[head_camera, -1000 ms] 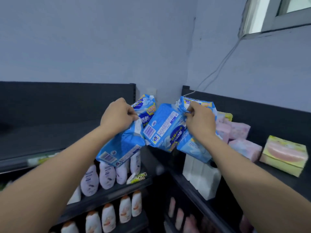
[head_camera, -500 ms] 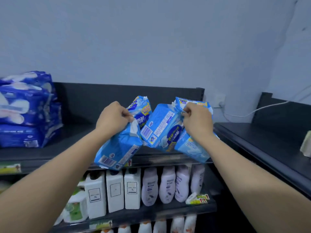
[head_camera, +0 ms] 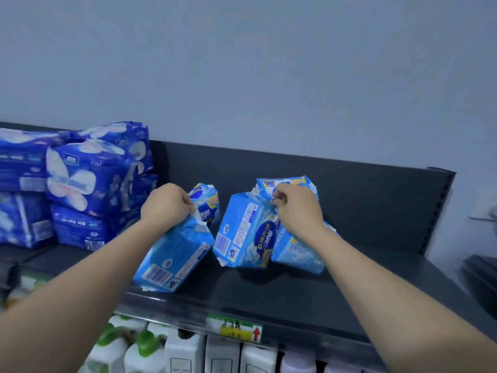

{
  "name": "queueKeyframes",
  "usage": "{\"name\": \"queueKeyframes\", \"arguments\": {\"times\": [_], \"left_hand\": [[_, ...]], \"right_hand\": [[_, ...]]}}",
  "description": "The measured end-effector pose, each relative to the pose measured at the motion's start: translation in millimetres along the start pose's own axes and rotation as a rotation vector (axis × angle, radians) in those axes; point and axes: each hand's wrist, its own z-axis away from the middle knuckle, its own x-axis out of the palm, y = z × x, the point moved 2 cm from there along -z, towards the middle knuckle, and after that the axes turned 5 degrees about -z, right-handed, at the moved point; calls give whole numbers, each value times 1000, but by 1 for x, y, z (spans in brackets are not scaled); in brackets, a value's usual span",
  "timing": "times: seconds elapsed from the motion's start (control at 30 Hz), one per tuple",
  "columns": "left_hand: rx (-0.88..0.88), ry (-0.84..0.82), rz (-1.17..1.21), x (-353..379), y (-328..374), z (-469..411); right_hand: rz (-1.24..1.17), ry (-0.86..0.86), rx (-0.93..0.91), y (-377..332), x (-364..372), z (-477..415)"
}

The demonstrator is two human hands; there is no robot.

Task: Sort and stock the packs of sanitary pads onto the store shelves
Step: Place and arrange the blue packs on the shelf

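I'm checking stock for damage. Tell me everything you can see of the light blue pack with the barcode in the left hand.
The light blue pack is a soft, oblong pack in glossy plastic wrap, with a white barcode near its lower end. It is tilted, top to the right, its crimped white top edge pinched by the left hand. Its lower end is at the front edge of the dark shelf; whether it rests there is unclear. A second pack shows just behind it.
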Motion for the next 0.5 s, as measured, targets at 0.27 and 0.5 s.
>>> {"name": "queueKeyframes", "arguments": {"times": [0.27, 0.5], "left_hand": [[-41, -75, -34, 11, -26, -48], [-37, -139, 52, 19, -42, -87]], "right_hand": [[-81, -249, -106, -16, 85, -43], [-244, -300, -41, -21, 134, -73]]}}
